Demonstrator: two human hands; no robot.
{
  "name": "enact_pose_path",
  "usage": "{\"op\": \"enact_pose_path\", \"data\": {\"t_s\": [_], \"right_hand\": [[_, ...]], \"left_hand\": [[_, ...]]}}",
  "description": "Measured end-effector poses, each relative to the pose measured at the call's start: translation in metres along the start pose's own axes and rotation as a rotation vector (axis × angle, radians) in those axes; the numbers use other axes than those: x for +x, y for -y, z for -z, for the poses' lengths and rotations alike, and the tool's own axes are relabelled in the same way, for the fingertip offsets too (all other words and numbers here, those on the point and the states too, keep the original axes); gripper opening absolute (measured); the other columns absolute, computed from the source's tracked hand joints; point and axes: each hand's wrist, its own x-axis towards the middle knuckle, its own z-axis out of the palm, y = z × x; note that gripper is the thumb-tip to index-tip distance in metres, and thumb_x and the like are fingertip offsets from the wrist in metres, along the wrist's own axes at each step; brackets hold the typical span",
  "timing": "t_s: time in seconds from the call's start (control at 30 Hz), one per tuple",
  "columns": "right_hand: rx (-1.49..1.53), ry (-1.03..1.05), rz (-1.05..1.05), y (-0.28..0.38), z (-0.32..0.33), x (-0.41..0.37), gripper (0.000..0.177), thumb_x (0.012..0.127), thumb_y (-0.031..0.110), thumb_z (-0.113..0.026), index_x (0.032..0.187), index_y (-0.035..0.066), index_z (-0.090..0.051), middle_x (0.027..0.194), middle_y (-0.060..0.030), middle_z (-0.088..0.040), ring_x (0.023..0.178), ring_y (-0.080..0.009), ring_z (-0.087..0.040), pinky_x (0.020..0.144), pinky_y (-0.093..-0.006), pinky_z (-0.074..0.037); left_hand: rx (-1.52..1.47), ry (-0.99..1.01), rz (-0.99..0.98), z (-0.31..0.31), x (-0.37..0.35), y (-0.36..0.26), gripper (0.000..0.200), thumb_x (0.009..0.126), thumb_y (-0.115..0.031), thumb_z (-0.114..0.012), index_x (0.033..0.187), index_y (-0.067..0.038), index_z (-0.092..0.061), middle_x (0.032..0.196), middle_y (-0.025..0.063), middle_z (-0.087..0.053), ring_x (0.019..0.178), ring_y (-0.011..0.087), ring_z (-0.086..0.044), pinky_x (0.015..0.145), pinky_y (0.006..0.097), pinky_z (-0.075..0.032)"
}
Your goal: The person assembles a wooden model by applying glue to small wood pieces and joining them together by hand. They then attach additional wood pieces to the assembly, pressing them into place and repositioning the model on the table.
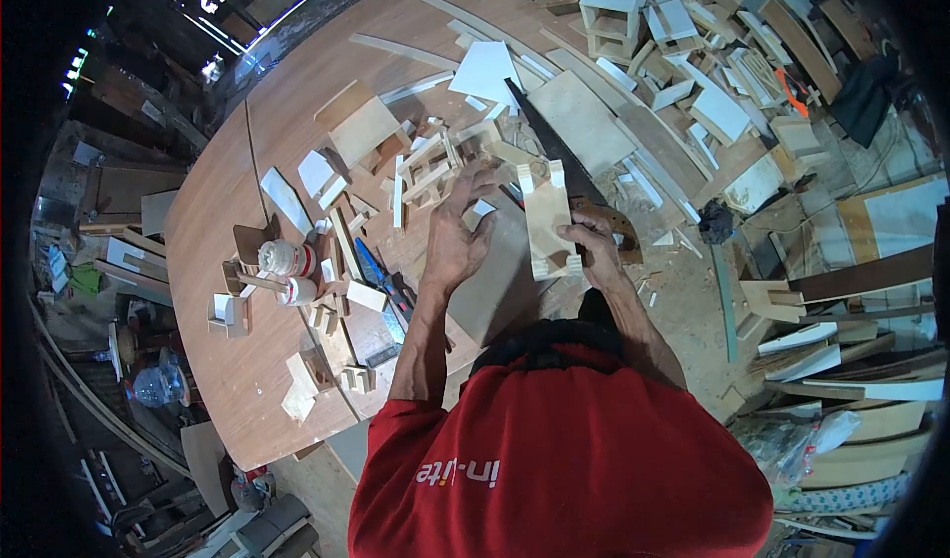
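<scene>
My right hand (595,249) grips the lower right edge of a pale wooden piece (546,222), which has small blocks at its ends. To the left of that piece, my left hand (460,232) is raised over the table with its fingers apart, holding nothing. A handsaw (552,138) with a brown wooden handle (621,233) lies behind and to the right of the wooden piece. Small wood offcuts (430,172) are heaped just beyond my left hand.
The brown table (213,232) holds two jars (287,258), a blue-handled tool (372,263), a metal square (384,354), and boards (579,123). More wood scraps (717,103) pile up at the upper right. Long wooden pieces (861,390) lie at the right.
</scene>
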Motion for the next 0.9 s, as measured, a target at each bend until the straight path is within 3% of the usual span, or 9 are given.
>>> {"op": "enact_pose_path", "data": {"t_s": [0.07,0.13,0.23,0.4,0.47,0.5,0.7,0.9], "right_hand": [[0.143,-0.037,-0.041,-0.003,0.003,0.001,0.026,0.079,0.012,-0.061,0.099,-0.005,-0.066,0.088,-0.0065,-0.066,0.077,-0.0130,-0.060,0.073,-0.0266,-0.048],[0.189,-0.036,-0.046,0.002,0.000,0.002,0.029,0.079,0.012,-0.062,0.101,-0.006,-0.065,0.090,-0.0078,-0.066,0.079,-0.0141,-0.062,0.074,-0.0271,-0.049],[0.196,-0.059,-0.018,0.007,-0.005,0.003,0.029,0.078,0.010,-0.061,0.102,-0.007,-0.063,0.093,-0.0099,-0.065,0.081,-0.0158,-0.064,0.074,-0.0277,-0.052],[0.218,-0.175,-0.070,0.011,-0.009,0.003,0.015,0.075,0.006,-0.063,0.087,-0.004,-0.064,0.089,-0.0072,-0.064,0.082,-0.0154,-0.061,0.076,-0.0271,-0.048],[0.174,-0.170,-0.037,0.003,-0.003,0.006,0.020,0.078,0.007,-0.060,0.094,-0.005,-0.062,0.090,-0.0083,-0.064,0.081,-0.0157,-0.062,0.074,-0.0274,-0.049],[0.132,-0.163,-0.008,0.003,-0.003,0.006,0.025,0.081,0.008,-0.058,0.101,-0.006,-0.061,0.091,-0.0094,-0.065,0.081,-0.0161,-0.063,0.073,-0.0276,-0.051],[0.116,-0.183,-0.052,-0.004,0.001,0.008,0.025,0.079,0.008,-0.058,0.099,-0.006,-0.061,0.092,-0.0096,-0.064,0.084,-0.0165,-0.061,0.080,-0.0285,-0.049],[0.106,-0.137,-0.026,-0.008,0.005,0.010,0.023,0.079,0.010,-0.059,0.095,-0.005,-0.063,0.090,-0.0088,-0.065,0.082,-0.0161,-0.061,0.079,-0.0276,-0.049]], "left_hand": [[0.071,0.017,0.017,0.001,-0.010,0.003,0.063,0.073,0.008,-0.063,0.131,-0.007,-0.046,0.122,0.0139,-0.058,0.106,0.0260,-0.061,0.092,0.0363,-0.048],[-0.004,0.184,0.120,-0.001,-0.023,0.008,0.060,0.071,0.007,-0.066,0.128,-0.007,-0.049,0.118,0.0119,-0.058,0.101,0.0246,-0.060,0.088,0.0346,-0.049],[-0.010,0.238,0.075,-0.009,-0.038,-0.009,0.062,0.071,0.006,-0.071,0.127,-0.011,-0.052,0.117,0.0081,-0.057,0.096,0.0198,-0.058,0.085,0.0313,-0.049],[0.023,0.193,0.047,-0.024,-0.046,-0.009,0.064,0.067,0.003,-0.075,0.126,-0.010,-0.054,0.108,0.0091,-0.062,0.090,0.0198,-0.058,0.073,0.0303,-0.048],[0.078,0.138,-0.016,-0.027,-0.047,-0.006,0.063,0.067,0.001,-0.076,0.125,-0.008,-0.054,0.103,0.0094,-0.063,0.086,0.0196,-0.058,0.070,0.0299,-0.046],[0.077,0.140,-0.016,-0.029,-0.048,-0.006,0.063,0.067,0.001,-0.076,0.125,-0.008,-0.054,0.103,0.0094,-0.063,0.086,0.0196,-0.058,0.070,0.0299,-0.046],[0.029,0.085,0.002,-0.033,-0.048,-0.004,0.060,0.068,0.001,-0.076,0.124,-0.007,-0.055,0.100,0.0100,-0.063,0.081,0.0193,-0.057,0.072,0.0303,-0.047],[0.041,0.118,0.013,-0.031,-0.048,0.000,0.058,0.071,0.001,-0.075,0.124,-0.005,-0.052,0.102,0.0100,-0.065,0.090,0.0191,-0.061,0.084,0.0303,-0.048]]}}
